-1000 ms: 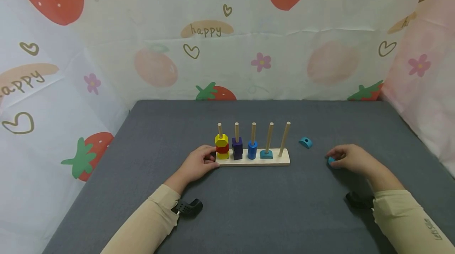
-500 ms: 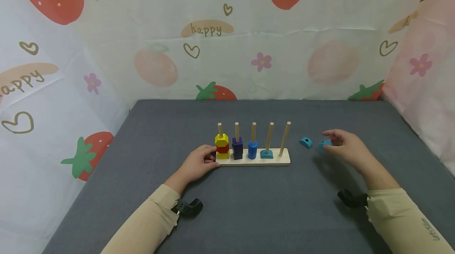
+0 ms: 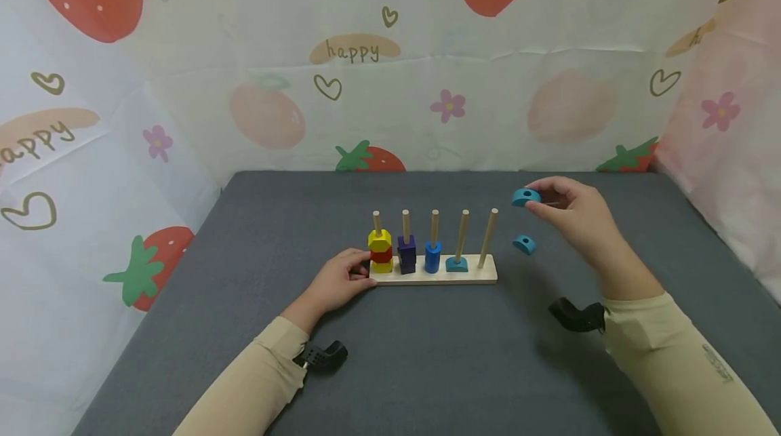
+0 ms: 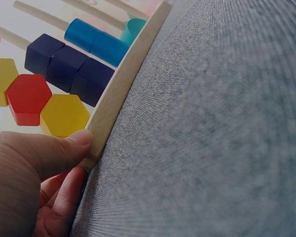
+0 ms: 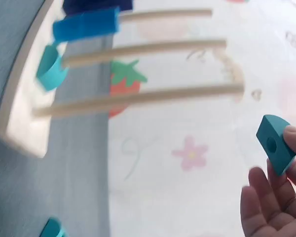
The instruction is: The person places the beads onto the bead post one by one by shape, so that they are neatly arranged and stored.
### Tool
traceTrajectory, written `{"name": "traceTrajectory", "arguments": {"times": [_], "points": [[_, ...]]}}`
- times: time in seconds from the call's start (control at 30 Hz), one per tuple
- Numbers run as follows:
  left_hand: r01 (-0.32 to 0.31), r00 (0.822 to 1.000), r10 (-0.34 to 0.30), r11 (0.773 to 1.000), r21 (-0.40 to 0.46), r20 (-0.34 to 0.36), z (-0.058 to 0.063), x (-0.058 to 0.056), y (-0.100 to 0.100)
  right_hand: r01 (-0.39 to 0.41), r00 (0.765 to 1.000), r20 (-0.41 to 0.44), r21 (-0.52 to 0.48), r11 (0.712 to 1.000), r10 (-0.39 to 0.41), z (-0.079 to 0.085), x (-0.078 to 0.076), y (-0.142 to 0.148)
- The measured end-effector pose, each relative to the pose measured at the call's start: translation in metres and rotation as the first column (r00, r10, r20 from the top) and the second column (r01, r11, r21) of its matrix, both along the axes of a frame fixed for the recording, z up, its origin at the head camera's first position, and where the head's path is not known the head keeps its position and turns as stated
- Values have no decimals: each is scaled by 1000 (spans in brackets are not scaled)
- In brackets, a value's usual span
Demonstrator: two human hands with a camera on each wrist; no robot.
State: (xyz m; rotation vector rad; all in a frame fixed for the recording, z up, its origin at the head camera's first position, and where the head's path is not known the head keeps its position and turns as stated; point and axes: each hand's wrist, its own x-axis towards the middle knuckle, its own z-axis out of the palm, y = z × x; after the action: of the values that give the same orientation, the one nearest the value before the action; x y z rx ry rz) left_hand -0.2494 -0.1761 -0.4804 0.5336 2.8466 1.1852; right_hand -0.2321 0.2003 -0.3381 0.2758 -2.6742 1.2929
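My left hand (image 3: 332,281) grips the left end of a wooden peg board (image 3: 427,279), its thumb on the edge in the left wrist view. My right hand (image 3: 576,215) pinches a teal half-round block (image 5: 267,129) with a hole through it, in the air right of the board. A second teal half-round block (image 3: 523,244) lies on the table below it. Yellow and red hexagonal blocks (image 4: 28,98), dark purple blocks (image 4: 68,66) and blue cylinders (image 3: 432,259) sit on the first three pegs. One teal half-round block (image 3: 456,265) is on the fourth peg; the rightmost peg (image 3: 489,239) is bare.
The board stands on a table with a dark grey cloth (image 3: 427,354). Behind the table hangs a pale curtain (image 3: 488,124) with strawberry prints. A black wrist camera (image 3: 576,316) sticks out from the right sleeve, another (image 3: 326,357) from the left.
The right hand has lifted the teal half-round block off the table and carried it up and left, past the other loose block. The left hand has stayed on the board.
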Motion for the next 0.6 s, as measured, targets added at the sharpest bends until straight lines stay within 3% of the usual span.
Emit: {"name": "traceTrajectory", "arguments": {"times": [0.23, 0.6], "points": [[-6, 1000, 6, 1000, 0, -5, -1, 0, 0, -117, 993, -15, -52, 992, 116, 6, -3, -25], [-9, 1000, 9, 1000, -1, -10, -2, 0, 0, -195, 980, 30, -88, 977, 198, 2, -11, -51]]}}
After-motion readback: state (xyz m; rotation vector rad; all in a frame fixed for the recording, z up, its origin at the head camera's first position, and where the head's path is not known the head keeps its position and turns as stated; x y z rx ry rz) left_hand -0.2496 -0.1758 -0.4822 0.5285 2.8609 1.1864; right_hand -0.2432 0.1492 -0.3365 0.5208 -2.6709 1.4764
